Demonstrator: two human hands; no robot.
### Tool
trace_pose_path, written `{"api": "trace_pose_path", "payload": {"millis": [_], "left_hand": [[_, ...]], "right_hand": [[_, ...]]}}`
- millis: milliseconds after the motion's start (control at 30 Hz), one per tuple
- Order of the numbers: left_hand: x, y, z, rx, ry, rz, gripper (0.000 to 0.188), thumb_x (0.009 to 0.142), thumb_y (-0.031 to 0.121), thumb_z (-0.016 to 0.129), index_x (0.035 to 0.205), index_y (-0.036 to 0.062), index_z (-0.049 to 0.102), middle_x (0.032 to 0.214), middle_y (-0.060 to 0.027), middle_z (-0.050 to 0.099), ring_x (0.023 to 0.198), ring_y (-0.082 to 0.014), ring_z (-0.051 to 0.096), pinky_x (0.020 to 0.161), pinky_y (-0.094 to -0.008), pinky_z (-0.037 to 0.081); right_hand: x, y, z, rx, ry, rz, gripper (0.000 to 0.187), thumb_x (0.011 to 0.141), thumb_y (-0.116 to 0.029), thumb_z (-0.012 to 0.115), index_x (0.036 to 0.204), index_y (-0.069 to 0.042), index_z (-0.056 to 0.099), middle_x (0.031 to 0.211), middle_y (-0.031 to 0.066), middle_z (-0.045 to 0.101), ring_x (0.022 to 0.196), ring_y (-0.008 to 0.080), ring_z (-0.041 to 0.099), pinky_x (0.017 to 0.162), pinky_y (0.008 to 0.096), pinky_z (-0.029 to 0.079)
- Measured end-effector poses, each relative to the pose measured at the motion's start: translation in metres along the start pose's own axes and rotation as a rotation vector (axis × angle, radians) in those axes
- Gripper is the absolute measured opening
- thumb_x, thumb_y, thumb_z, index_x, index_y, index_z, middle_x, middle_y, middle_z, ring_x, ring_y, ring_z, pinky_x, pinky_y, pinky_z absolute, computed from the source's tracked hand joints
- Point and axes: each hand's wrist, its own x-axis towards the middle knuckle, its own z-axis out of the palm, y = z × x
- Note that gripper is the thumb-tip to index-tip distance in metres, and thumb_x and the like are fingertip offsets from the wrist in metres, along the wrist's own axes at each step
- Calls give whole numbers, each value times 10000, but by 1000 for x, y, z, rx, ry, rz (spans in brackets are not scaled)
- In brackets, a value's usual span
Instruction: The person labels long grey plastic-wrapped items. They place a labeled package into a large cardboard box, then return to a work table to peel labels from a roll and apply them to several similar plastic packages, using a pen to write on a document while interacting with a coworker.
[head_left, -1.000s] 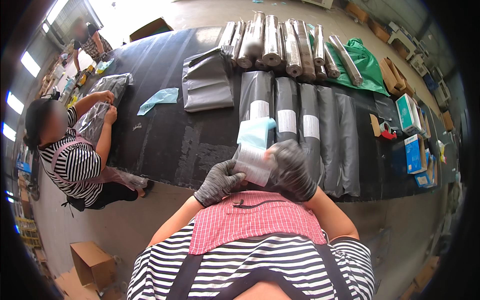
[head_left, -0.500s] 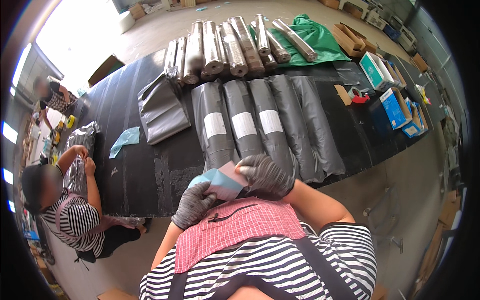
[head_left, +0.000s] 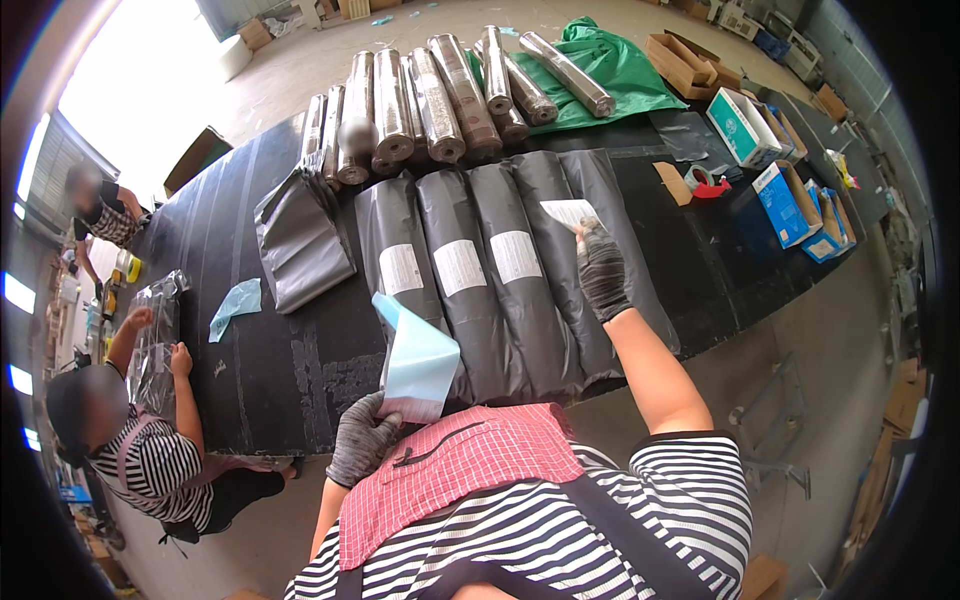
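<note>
Both my hands wear grey gloves. My left hand (head_left: 362, 440), low by the table's near edge, grips the bottom of a light blue backing sheet (head_left: 422, 360) with its fingers closed. Reaching forward, my right hand (head_left: 604, 275) pinches a white label (head_left: 566, 211) by its lower right corner. That label hangs over the upper part of a grey wrapped roll (head_left: 560, 265); whether it touches is unclear. Several such rolls lie side by side, and three to the left carry white labels, among them the label (head_left: 515, 256) nearest my right hand.
Folded grey bags (head_left: 305, 240) lie left of the rolls, near a blue paper scrap (head_left: 236, 308). Shiny wrapped rolls (head_left: 435, 105) and green sheeting (head_left: 600, 75) fill the back. Right are a red tape dispenser (head_left: 708, 183) and blue boxes (head_left: 786, 205). A co-worker (head_left: 140, 440) handles plastic wrap at left.
My right hand has moved forward and right, carrying the white label away from the blue sheet. My left hand keeps the sheet, which now stands up more openly. The view has shifted slightly.
</note>
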Motion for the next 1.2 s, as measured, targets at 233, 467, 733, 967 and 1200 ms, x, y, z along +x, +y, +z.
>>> {"api": "trace_pose_path", "payload": {"millis": [233, 467, 733, 967, 1200], "left_hand": [[6, 8, 5, -44, 14, -25, 297, 914, 7, 645, 1204, -51, 624, 958, -86, 695, 841, -135, 652, 753, -277, 547], [5, 12, 2, 12, 3, -62, 294, 921, 3, 627, 1208, -60, 618, 966, -88, 688, 845, -133, 650, 759, -275, 546], [8, 23, 14, -204, -8, -115, 270, 931, -14, 605, 1197, -56, 615, 975, -84, 682, 871, -136, 649, 803, -275, 552], [3, 40, 4, -317, 60, -74, 328, 909, 126, 666, 1191, -32, 610, 1003, -95, 692, 882, -169, 687, 809, -296, 565], [11, 19, -9, -633, -14, -39, 424, 880, 165, 753, 1230, -15, 595, 1025, -130, 700, 889, -218, 714, 819, -335, 603]], "right_hand": [[-48, 41, 38, -254, -104, -125, 252, 905, -97, 590, 1124, 8, 653, 1267, 210, 624, 1239, 357, 564, 1087, 450, 433], [-64, 0, 11, -336, -610, 79, 299, 928, -242, 570, 1156, -91, 692, 1329, 218, 592, 1246, 366, 559, 1073, 443, 435], [-20, 31, 67, -485, -582, 141, 498, 953, -354, 569, 1443, -334, 486, 1613, 175, 224, 1417, 445, 325, 1110, 530, 353], [-13, 23, 69, -331, -446, 48, 486, 801, -309, 673, 1286, -319, 651, 1540, 209, 323, 1333, 460, 357, 1070, 514, 383], [-56, -123, 1, 424, -525, -37, 333, 947, -304, 563, 1024, -14, 707, 1003, 161, 706, 961, 307, 659, 882, 406, 504]]}}
